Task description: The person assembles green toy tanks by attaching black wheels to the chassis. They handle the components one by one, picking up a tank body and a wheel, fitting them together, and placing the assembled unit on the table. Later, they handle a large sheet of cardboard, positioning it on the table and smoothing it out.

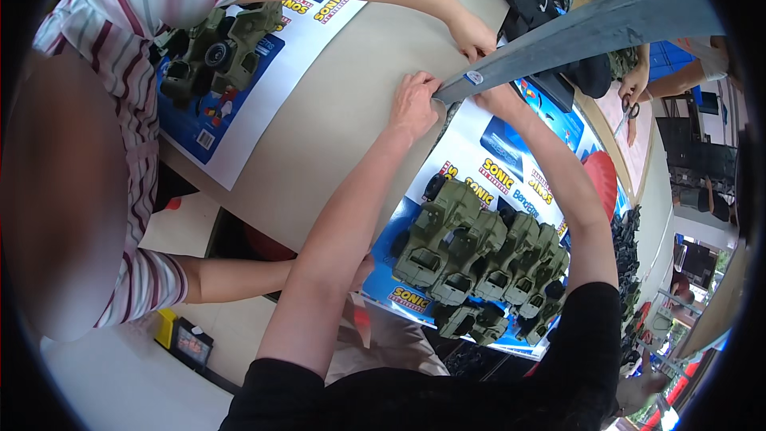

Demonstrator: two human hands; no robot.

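Observation:
My left hand (415, 105) is at the far edge of the beige tabletop (335, 128), its fingers curled by the lower end of a grey metal beam (582, 36). What those fingers hold, if anything, is hidden. My right hand (496, 99) reaches in on the beam's other side, and the beam covers its fingers. Under my right arm, several olive-green toy vehicle bodies (479, 251) stand close together on a printed white-and-blue sheet (499, 140). Another person's hand (474, 35) is bent down onto the tabletop just beyond my left hand.
A person in a striped shirt (132, 120) stands close on my left. More green toy vehicles (219, 52) sit on another printed sheet (263, 112) there. At right, someone's hand (636, 80) holds scissors (630, 109). A red rounded thing (600, 179) and dark small parts (626, 243) lie beyond my right arm.

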